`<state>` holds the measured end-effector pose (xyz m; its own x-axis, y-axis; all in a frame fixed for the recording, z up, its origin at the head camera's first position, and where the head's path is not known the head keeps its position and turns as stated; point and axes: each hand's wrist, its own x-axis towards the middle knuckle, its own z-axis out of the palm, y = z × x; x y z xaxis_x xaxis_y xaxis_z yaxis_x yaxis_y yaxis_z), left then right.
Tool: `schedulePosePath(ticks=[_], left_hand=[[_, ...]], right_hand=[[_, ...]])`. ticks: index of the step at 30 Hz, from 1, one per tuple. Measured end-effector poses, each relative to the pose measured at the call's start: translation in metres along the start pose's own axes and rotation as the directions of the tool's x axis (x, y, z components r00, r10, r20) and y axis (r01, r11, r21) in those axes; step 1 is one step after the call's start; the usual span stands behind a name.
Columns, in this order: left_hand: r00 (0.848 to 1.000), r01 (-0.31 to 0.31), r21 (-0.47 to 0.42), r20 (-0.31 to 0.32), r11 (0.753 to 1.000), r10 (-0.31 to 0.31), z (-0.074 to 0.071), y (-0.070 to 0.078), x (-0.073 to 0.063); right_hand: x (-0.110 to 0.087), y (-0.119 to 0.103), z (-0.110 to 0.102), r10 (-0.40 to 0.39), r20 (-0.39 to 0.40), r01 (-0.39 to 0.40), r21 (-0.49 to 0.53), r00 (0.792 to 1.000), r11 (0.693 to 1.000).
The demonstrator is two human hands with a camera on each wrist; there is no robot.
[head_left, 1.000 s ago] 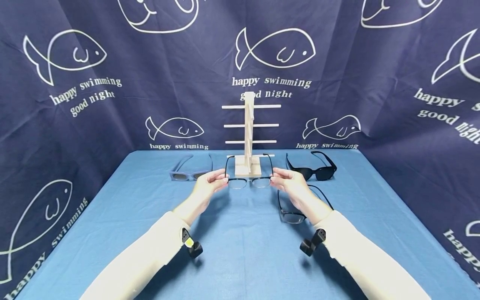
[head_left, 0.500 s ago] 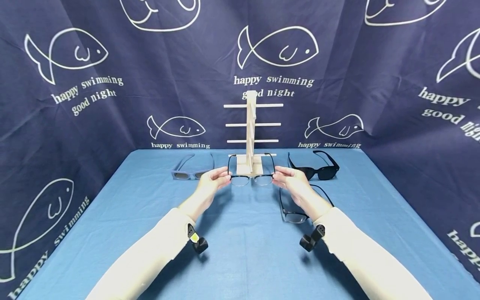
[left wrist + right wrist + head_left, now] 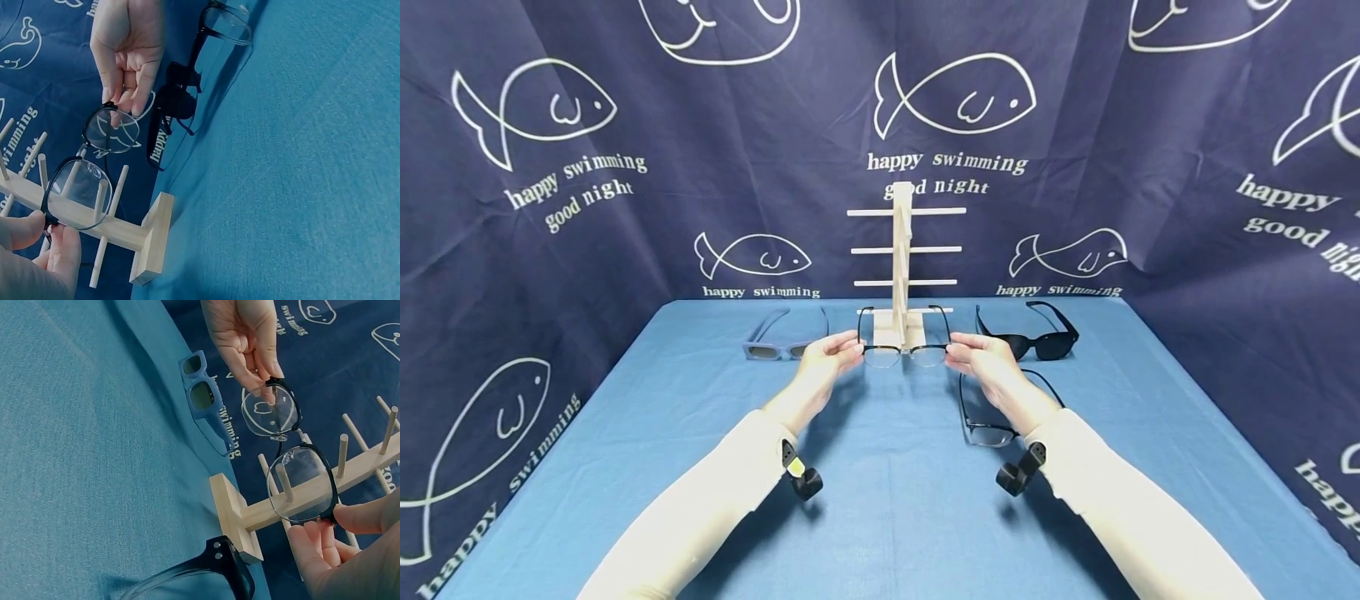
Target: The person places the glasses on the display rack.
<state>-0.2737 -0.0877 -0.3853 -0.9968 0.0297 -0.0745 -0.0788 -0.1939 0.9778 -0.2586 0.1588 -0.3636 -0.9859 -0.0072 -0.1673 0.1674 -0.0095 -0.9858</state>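
Observation:
A pair of black browline eyeglasses point(image 3: 882, 358) with clear lenses is held level in front of the wooden glasses stand point(image 3: 902, 267), temples pointing at it. The left hand point(image 3: 820, 368) pinches one outer corner of the frame between thumb and fingers. At the opposite corner, the right hand point(image 3: 994, 367) pinches in the same way. In the head view the temple tips overlap the stand's lowest crossbar. The left wrist view has the clear lenses point(image 3: 81, 190) in front of the stand's pegs. From the right wrist, the thumb presses near the hinge of the eyeglasses point(image 3: 303, 484).
Blue-framed sunglasses point(image 3: 775, 350) lie on the blue cloth point(image 3: 895, 517) at the left. Black sunglasses point(image 3: 1041, 345) rest at the right, behind the right hand. Another black-framed pair of eyeglasses point(image 3: 991, 435) lies partly under the right forearm. A printed curtain point(image 3: 760, 150) hangs behind.
The eyeglasses have shifted slightly forward toward the stand, held by both hands throughout. The left forearm has moved a little to the right. The head view has shifted slightly.

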Motion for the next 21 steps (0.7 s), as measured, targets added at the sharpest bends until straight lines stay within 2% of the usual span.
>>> schedulePosePath(ticks=[6, 13, 21], left_hand=[[0.999, 0.000, -0.035, -0.041, 0.999, -0.001, 0.003, -0.002, 0.006], [0.997, -0.003, -0.054, -0.073, 0.999, -0.001, 0.006, -0.002, 0.011], [0.993, 0.015, -0.063, -0.112, 0.998, -0.022, 0.007, -0.004, 0.018]], right_hand=[[0.004, -0.001, 0.001, 0.000, -0.015, 0.001, 0.023, 1.000, 1.000], [0.010, -0.002, 0.002, 0.045, -0.032, -0.043, 0.063, 0.998, 0.997], [0.017, -0.003, 0.002, 0.062, -0.019, -0.060, 0.091, 0.998, 0.994]])
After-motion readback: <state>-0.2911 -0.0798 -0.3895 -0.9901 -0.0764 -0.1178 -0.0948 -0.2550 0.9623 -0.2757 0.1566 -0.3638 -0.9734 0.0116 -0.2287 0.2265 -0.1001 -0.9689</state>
